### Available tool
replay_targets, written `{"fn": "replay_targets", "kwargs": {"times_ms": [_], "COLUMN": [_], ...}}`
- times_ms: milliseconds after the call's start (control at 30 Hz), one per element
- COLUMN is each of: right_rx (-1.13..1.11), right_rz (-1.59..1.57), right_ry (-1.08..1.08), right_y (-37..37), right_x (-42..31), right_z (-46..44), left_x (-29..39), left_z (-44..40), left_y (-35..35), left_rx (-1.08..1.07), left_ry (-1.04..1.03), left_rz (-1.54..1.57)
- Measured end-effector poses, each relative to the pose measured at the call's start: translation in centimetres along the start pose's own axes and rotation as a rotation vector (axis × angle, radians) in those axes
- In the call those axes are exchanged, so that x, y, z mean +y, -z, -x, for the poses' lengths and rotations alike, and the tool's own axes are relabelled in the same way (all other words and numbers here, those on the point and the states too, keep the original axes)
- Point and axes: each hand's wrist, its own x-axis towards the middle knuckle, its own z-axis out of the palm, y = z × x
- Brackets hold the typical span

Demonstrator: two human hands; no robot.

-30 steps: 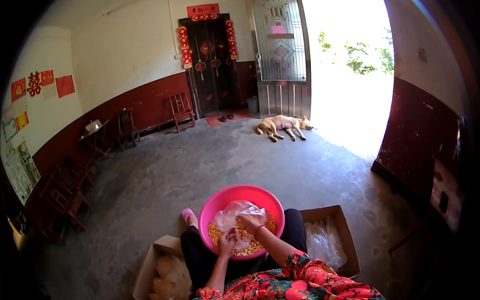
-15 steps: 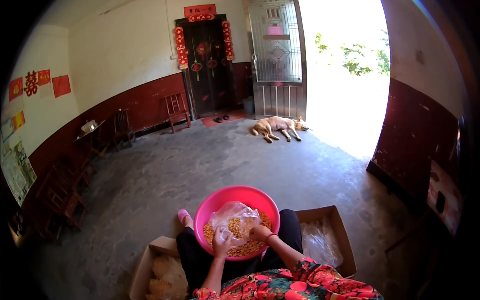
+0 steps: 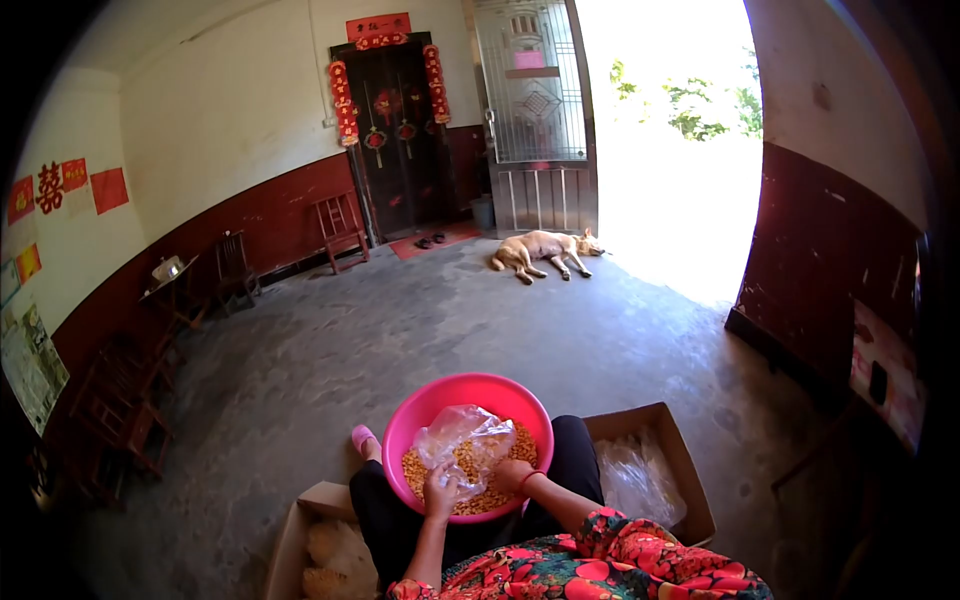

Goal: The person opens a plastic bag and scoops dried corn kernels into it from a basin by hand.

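A pink basin (image 3: 400, 425) rests between my legs, with small yellow-orange pieces (image 3: 525, 448) inside it. Over them lies a clear plastic bag (image 3: 462, 430), bunched and partly spread. My left hand (image 3: 440, 492) has its fingers closed on the bag's near left edge. At the bag's right side is my right hand (image 3: 512, 476), its fingers curled together low over the pieces; what is between those fingers is too small to make out.
A cardboard box (image 3: 697, 500) with clear plastic bags (image 3: 635, 480) stands at my right. Another box (image 3: 288, 540) with filled bags (image 3: 340, 555) is at my left. A dog (image 3: 545, 252) lies near the open door (image 3: 540, 130). Chairs (image 3: 340, 232) line the left wall.
The right hand has come out from over the bag to its right side and lowered slightly. The left hand still grips the bag. The whole view has shifted a little.
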Motion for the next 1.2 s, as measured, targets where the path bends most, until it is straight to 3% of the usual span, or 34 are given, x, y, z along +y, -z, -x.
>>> {"fn": "replay_targets", "kwargs": {"times_ms": [33,67,133,467,533,767,833,867,933,1033,1167,1200], "right_rx": [-0.121,-0.119,-0.214,-0.162,-0.043,-0.032,-0.138,-0.138,-0.429,-0.277,-0.197,0.187], "right_rz": [0.072,0.070,0.046,-0.066,-0.349,-0.496,-0.801,-0.800,-1.486,-1.474,-1.331,-0.825], "right_ry": [0.173,0.171,0.365,0.383,0.336,0.175,0.038,0.039,-0.132,-0.009,-0.100,0.417], "right_y": [-0.2,-0.5,1.0,0.2,0.8,2.2,2.3,2.5,3.8,3.2,5.1,4.9], "right_x": [0.2,0.4,-0.9,0.5,0.7,0.6,0.5,0.6,0.3,-0.9,-2.2,-2.0], "right_z": [-0.3,-0.5,0.4,0.0,0.3,0.8,0.8,0.8,1.4,-0.3,-3.1,-4.2], "left_x": [-0.5,-1.3,-0.1,1.6,1.6,0.9,1.0,1.0,1.0,1.2,3.0,3.1], "left_z": [0.0,-0.2,-0.1,0.2,0.2,0.2,0.1,0.2,0.2,0.2,0.4,0.3], "left_y": [0.0,-0.1,0.1,-0.1,0.0,0.2,0.1,0.0,0.1,0.0,0.2,0.3], "left_rx": [-0.003,-0.030,-0.060,-0.171,-0.178,-0.198,-0.192,-0.177,-0.163,-0.155,-0.133,-0.127], "left_ry": [0.000,0.063,0.126,0.212,0.229,0.210,0.208,0.190,0.172,0.184,0.225,0.268], "left_rz": [-0.001,0.027,0.052,0.126,0.151,0.088,0.088,0.090,0.093,0.088,0.123,0.154]}}
